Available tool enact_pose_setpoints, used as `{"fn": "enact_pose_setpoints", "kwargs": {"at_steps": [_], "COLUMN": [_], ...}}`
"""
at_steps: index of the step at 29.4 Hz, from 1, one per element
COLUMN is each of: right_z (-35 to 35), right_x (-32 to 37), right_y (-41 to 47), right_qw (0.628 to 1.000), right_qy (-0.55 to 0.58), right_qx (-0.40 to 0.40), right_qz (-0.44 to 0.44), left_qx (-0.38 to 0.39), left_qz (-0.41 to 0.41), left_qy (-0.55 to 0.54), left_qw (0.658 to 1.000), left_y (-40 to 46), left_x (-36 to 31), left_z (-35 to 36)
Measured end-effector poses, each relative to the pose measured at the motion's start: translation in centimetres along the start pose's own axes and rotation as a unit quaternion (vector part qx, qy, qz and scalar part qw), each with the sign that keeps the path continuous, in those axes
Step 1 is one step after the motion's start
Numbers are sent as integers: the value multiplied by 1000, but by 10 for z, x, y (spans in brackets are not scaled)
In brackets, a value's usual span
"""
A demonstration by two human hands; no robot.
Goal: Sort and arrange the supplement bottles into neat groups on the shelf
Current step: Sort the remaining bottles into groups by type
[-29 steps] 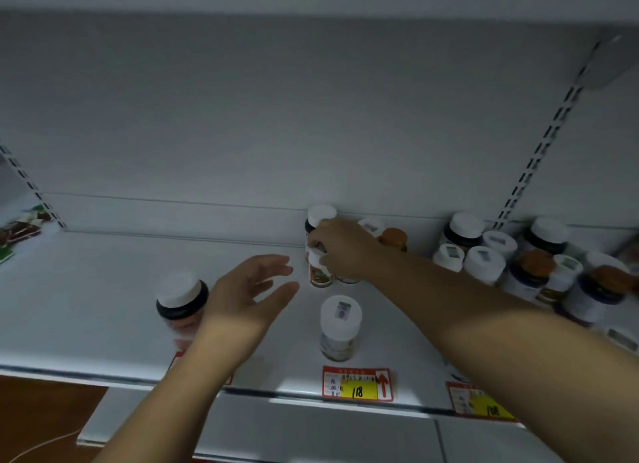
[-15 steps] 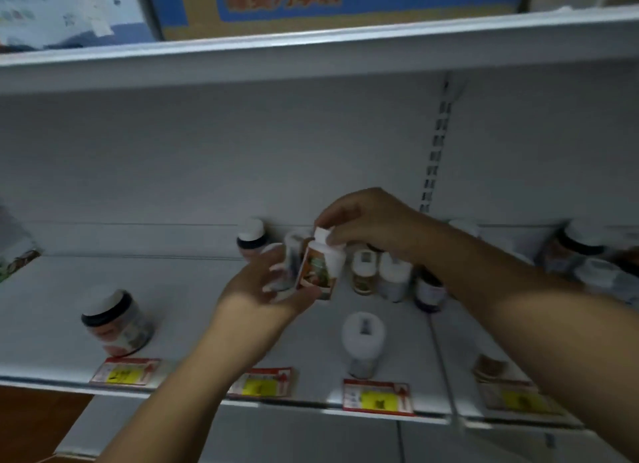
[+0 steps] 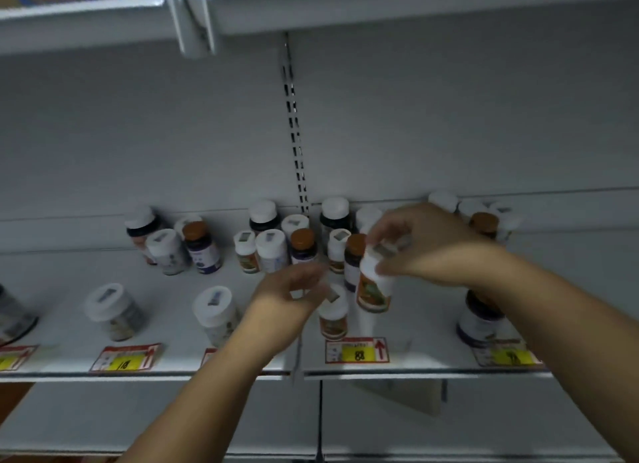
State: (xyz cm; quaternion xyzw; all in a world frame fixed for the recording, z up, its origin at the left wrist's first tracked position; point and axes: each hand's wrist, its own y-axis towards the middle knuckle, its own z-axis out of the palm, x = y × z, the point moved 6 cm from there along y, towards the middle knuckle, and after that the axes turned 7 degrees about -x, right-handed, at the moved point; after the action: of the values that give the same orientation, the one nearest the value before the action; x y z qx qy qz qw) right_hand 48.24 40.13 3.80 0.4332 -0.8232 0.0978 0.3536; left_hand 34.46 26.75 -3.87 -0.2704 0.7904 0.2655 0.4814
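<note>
My right hand (image 3: 420, 243) grips the white cap of a small white bottle with an orange-green label (image 3: 373, 288), holding it just above the shelf (image 3: 415, 355). Directly left of it a matching small bottle (image 3: 333, 315) stands near the shelf's front edge. My left hand (image 3: 288, 298) hovers beside that standing bottle with fingers loosely curled, and its fingertips are at the cap. Several more bottles crowd the back of the shelf: white-capped ones (image 3: 273, 250) and dark ones with brown caps (image 3: 202, 246).
Two wide white-capped jars (image 3: 110, 310) (image 3: 216, 314) stand front left. A dark bottle (image 3: 479, 319) sits behind my right forearm. Yellow price tags (image 3: 358, 351) line the shelf edge. A slotted upright (image 3: 294, 124) divides the back wall, and an upper shelf (image 3: 311, 6) overhangs.
The view shifted right along the shelf. My right hand carried the small labelled bottle rightward and lower, next to a matching bottle. My left hand came off the carried bottle.
</note>
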Motion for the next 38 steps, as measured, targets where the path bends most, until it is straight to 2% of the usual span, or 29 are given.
{"fn": "enact_pose_setpoints", "kwargs": {"at_steps": [5, 13, 15, 16, 18, 19, 23, 25, 28, 32, 35, 38], "right_z": [49, 85, 74, 63, 42, 37, 57, 62, 56, 42, 5, -42], "right_x": [-40, -59, -52, -46, -38, -35, -40, -45, -49, -54, -54, -53], "right_y": [-10, -3, 2, 8, 26, 36, 59, 63, 67, 65, 61, 51], "right_qw": [996, 998, 999, 997, 987, 983, 968, 961, 975, 989, 996, 997], "right_qy": [-64, -50, -13, 1, -20, -54, -191, -225, -188, -129, -79, 18], "right_qx": [64, 37, 6, -33, -107, -114, -8, 10, 19, 40, -13, -71], "right_qz": [11, -16, -45, -70, -119, -131, -160, -160, -118, -66, -43, -8], "left_qx": [-47, -32, -37, -43, -56, -60, -69, -89, -110, -61, -25, -13], "left_qz": [-51, -30, -21, -18, -16, -19, -17, 9, 33, 49, 64, 71], "left_qy": [23, 53, 49, 47, 39, 31, 8, 18, -10, -68, -73, -112], "left_qw": [997, 998, 998, 998, 998, 998, 997, 996, 993, 995, 995, 991], "left_y": [-7, -7, -8, -9, -9, -9, -12, -12, -10, -3, 5, 17], "left_x": [19, 21, 22, 22, 23, 24, 19, 12, -3, -30, -51, -72], "left_z": [16, 17, 15, 14, 9, 6, -1, -6, -8, 12, 37, 64]}}
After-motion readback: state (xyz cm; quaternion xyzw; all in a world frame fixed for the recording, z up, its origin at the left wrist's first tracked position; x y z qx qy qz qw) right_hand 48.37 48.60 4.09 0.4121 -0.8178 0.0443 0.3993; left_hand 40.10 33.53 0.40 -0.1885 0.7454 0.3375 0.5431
